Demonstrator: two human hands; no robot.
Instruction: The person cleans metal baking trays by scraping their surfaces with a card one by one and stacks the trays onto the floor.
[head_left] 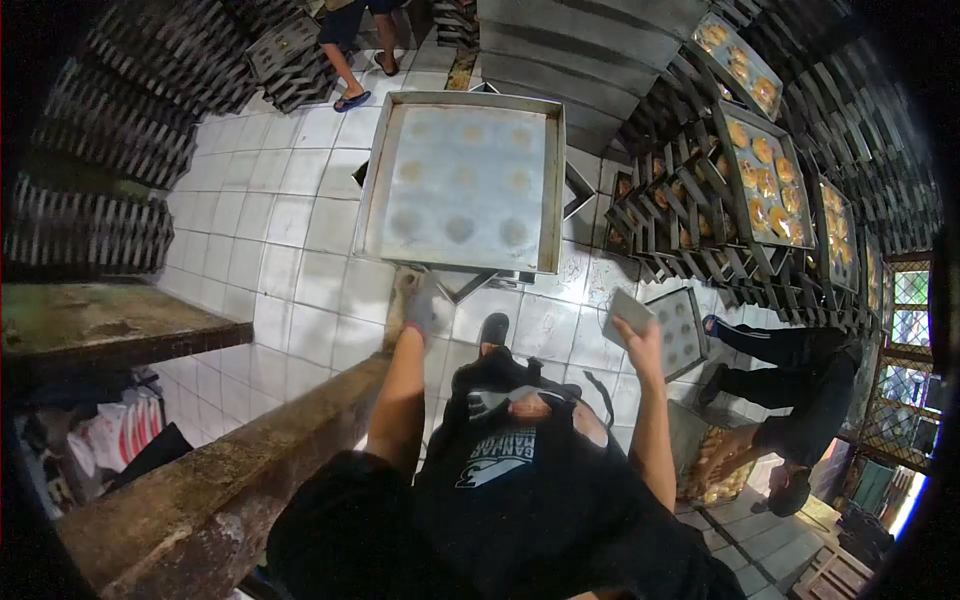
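Note:
A large square metal baking tray [540, 180] lies in front of me on top of other trays set crosswise, whose corners stick out beneath it. Several round marks show in rows on its pale floor. My left hand [414, 298] is by the tray's near left edge; it looks blurred and greyish, and its fingers are hard to make out. Off to the right of the tray, my right hand [640, 345] grips a flat, grey, rectangular piece [628, 310], held up above the floor. Its exact kind does not show.
Another marked tray [682, 335] lies low on the right, near a bending person [800, 400] with a hand in a container of round items. Stacked trays of baked pieces [765, 185] stand at right. A wooden beam [230, 470] runs along my left. Another person's legs [350, 60] are ahead.

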